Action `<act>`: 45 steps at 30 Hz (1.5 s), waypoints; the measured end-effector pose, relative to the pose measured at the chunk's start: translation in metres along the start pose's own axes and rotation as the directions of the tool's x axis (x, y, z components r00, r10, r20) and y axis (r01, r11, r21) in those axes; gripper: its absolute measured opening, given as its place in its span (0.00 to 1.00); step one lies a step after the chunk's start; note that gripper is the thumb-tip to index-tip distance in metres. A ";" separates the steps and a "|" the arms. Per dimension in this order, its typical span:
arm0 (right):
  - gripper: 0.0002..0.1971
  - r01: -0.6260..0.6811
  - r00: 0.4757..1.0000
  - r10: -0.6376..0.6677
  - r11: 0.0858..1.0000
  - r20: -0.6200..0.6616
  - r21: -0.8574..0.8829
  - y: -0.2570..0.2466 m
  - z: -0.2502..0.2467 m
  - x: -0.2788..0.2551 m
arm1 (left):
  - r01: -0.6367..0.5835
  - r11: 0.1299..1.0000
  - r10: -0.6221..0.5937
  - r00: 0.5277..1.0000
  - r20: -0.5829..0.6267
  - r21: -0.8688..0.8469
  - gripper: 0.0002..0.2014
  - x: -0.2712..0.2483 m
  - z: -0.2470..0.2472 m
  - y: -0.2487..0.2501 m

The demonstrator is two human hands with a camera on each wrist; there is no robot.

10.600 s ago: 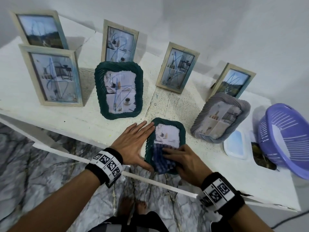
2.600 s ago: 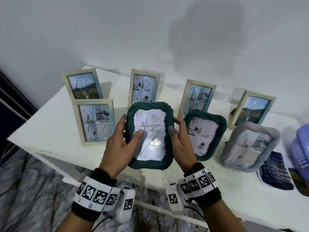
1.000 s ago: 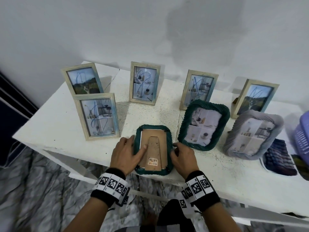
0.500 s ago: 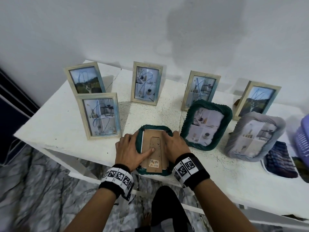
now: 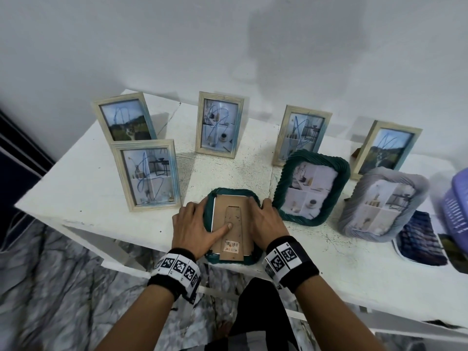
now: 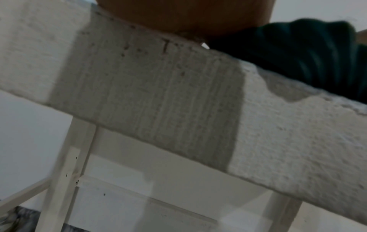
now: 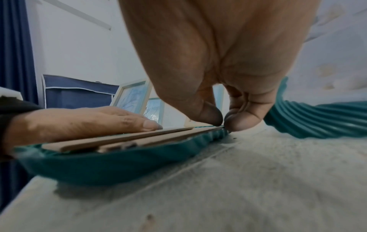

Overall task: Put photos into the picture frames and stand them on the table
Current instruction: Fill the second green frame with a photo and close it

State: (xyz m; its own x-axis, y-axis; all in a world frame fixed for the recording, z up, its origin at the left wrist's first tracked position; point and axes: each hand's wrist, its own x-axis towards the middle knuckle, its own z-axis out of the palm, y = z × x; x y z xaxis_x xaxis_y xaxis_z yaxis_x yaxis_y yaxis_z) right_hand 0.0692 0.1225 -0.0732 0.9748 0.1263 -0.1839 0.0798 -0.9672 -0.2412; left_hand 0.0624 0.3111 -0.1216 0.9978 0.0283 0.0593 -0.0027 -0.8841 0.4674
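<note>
A dark green rope-rimmed frame (image 5: 233, 198) lies face-down at the front edge of the white table (image 5: 76, 188), its brown backing board (image 5: 235, 216) and folded stand facing up. My left hand (image 5: 192, 229) lies flat over the left rim, its thumb pressing the board. My right hand (image 5: 266, 224) sits at the right rim. In the right wrist view my right hand (image 7: 223, 123) pinches thumb and fingertip at the board's right edge, with the frame (image 7: 119, 164) below and my left hand (image 7: 79, 122) flat on it. The left wrist view shows the palm (image 6: 184, 15) and frame rim (image 6: 298, 55).
Several pale wooden frames with photos stand along the back and left. A second green frame (image 5: 312, 188) and a grey frame (image 5: 382, 203) stand just right of my hands. Loose photos (image 5: 420, 241) and a purple basket (image 5: 455, 198) lie at the far right.
The green frame, held up face-forward 2.6 s ago, now lies face-down. Over the last half second my right hand slid from the board's top to its right edge; the left thumb stays on the board.
</note>
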 end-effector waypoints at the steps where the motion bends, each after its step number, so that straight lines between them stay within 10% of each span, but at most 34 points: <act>1: 0.25 0.003 1.000 -0.003 1.000 0.007 0.004 0.000 0.000 -0.001 | -0.001 1.000 0.001 1.000 -0.002 0.001 0.49 0.000 0.000 0.000; 45: 0.24 0.113 0.980 -0.123 0.991 -0.156 -0.073 -0.006 0.010 -0.023 | -0.276 0.875 0.230 0.960 0.160 0.398 0.42 0.012 -0.022 0.021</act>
State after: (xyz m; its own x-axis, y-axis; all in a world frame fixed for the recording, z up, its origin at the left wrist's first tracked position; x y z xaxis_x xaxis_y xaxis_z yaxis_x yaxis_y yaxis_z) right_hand 0.0437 0.1279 -0.0771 0.9780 0.2084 -0.0021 0.2042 -0.9604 -0.1898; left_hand 0.0726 0.3036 -0.0915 0.9678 -0.2505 0.0236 -0.2513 -0.9670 0.0412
